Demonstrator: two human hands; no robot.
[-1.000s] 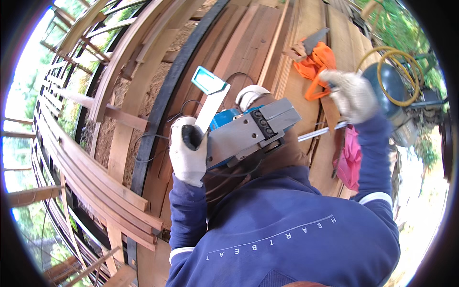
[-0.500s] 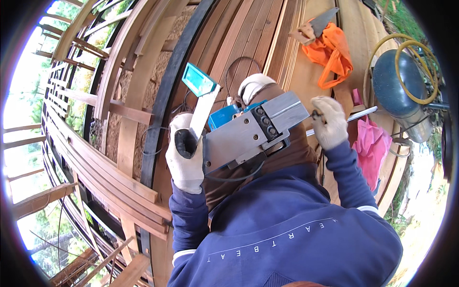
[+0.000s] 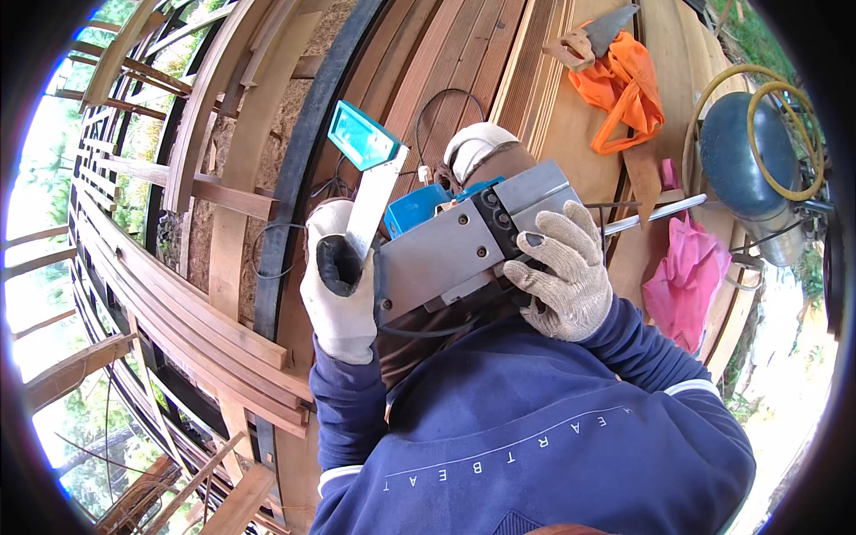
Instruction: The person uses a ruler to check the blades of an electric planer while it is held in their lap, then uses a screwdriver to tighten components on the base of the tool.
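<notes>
An electric hand planer [image 3: 437, 259] with a blue body lies upside down across my lap, its grey metal sole facing up. At the planer's left end, my left hand [image 3: 341, 285], in a white glove with a dark patch, is closed round the metal blade of what looks like a try square [image 3: 367, 152]. The square's teal end points up and away from me. My right hand [image 3: 566, 276], also gloved, lies with spread fingers over the planer's right part, by the dark cutter slot [image 3: 499, 221]. Its thumb side is partly hidden.
Wooden boards run beneath and ahead of me. A handsaw [image 3: 593, 40] and an orange cloth [image 3: 620, 94] lie at the far right. Nearer are a pink cloth [image 3: 687, 281], a metal bar [image 3: 655, 214] and a dark tank [image 3: 749, 147] with a yellow hose. Stacked timbers [image 3: 192, 330] fill the left.
My right hand has come left from beside the planer onto its cutter area, and its curled fingers have spread. My left hand still grips the try square, shifted slightly left.
</notes>
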